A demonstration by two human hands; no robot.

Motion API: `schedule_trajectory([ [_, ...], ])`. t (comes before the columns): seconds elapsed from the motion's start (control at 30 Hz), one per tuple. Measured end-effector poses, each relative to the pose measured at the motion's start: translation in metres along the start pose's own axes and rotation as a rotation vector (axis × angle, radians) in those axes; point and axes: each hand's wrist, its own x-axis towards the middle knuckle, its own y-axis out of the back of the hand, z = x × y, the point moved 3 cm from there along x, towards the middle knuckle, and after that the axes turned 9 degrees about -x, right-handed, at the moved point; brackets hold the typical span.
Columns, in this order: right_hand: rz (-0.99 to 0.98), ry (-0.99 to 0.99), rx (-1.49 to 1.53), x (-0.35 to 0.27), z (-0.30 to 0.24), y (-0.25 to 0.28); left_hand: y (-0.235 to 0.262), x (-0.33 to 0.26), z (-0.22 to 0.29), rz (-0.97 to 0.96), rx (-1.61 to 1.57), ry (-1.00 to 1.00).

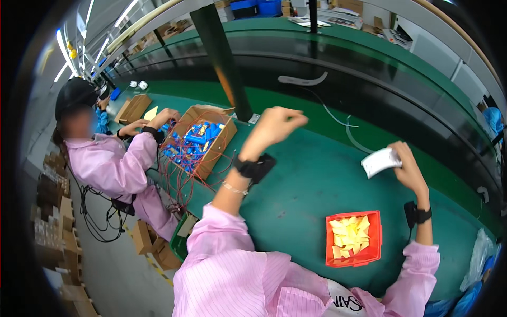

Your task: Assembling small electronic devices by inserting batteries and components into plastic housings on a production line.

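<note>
My right hand [405, 162] grips a curved white piece [381, 162] by its right end, over the far right part of the green table. Its exact kind does not show; it looks like a smooth, bent panel or shell. My left hand [279, 124] is raised above the table's far edge, its fingers curled together in a pinch. Whatever they hold, if anything, is too small or hidden to make out. Between my forearms, nearer to me, stands a red bin [379, 238] with folded yellow paper-like pieces [349, 236] in it.
On my left, a co-worker in pink [108, 161] reaches beside an open cardboard box [217, 153] of blue cylindrical parts with red wires [193, 140]. A dark post [224, 63] rises behind it. A pale curved strip [303, 80] lies beyond the table. Clear plastic bags [477, 259] lie at right.
</note>
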Motion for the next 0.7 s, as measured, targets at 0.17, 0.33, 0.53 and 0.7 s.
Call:
schedule_trajectory([
  [0.17, -0.212, 0.092, 0.065, -0.014, -0.047, -0.021, 0.145, -0.08, -0.064, 0.49, 0.771, 0.327],
  [0.33, -0.293, 0.226, -0.128, -0.014, -0.055, -0.046, 0.168, -0.057, -0.147, 0.239, 0.219, 0.5],
  [0.53, -0.525, 0.166, 0.023, -0.013, -0.06, -0.036, 0.15, -0.053, -0.091, 0.493, 0.65, 0.411],
  [0.7, -0.565, 0.041, 0.112, -0.021, -0.07, 0.02, 0.17, -0.06, 0.023, 0.996, 0.471, -0.104],
])
